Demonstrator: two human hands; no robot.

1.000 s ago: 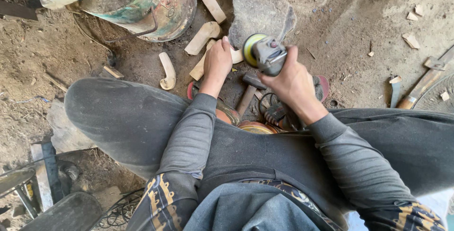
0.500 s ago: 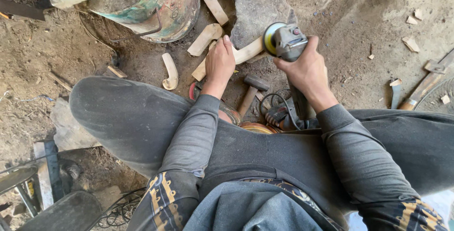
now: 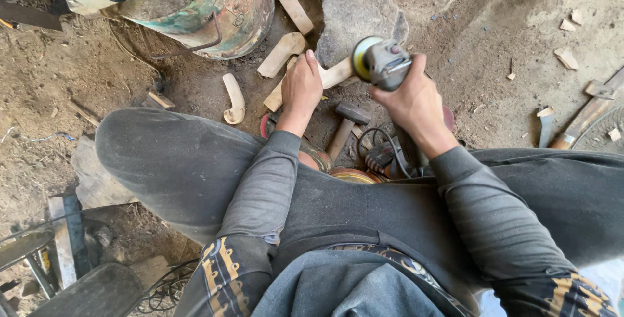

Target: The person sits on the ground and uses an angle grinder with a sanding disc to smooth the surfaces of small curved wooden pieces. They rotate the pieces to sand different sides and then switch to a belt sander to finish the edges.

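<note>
Dirt floor (image 3: 455, 5) spreads widest around us, littered with chips and scraps, and it offers the most open room to the upper right, beyond the grinder. Closer in, the big battered metal drum (image 3: 214, 5) walls off the upper left, and the flat grey stone (image 3: 354, 15) sits just ahead of our hands as the work rest. Our legs close the near side, so any sweep has to go outward and to the right.

On the stone's near edge lies the pale wooden piece (image 3: 335, 73), one end under our left hand (image 3: 300, 88), which presses down on it with fingers curled over the wood. Our right hand (image 3: 411, 99) is wrapped tight around the body of the angle grinder (image 3: 380, 63), whose disc meets the wood's free end.

To do this well, we judge that the left hand should pin the wood firmly against the stone and stay back from the disc, while light, even passes are made along the edge. The cord (image 3: 383, 151) loops near our knee, beside the hammer (image 3: 348, 125), so we should keep it behind the tool. Other carved blanks (image 3: 234, 99) lie near the drum, clear of the cut.
</note>
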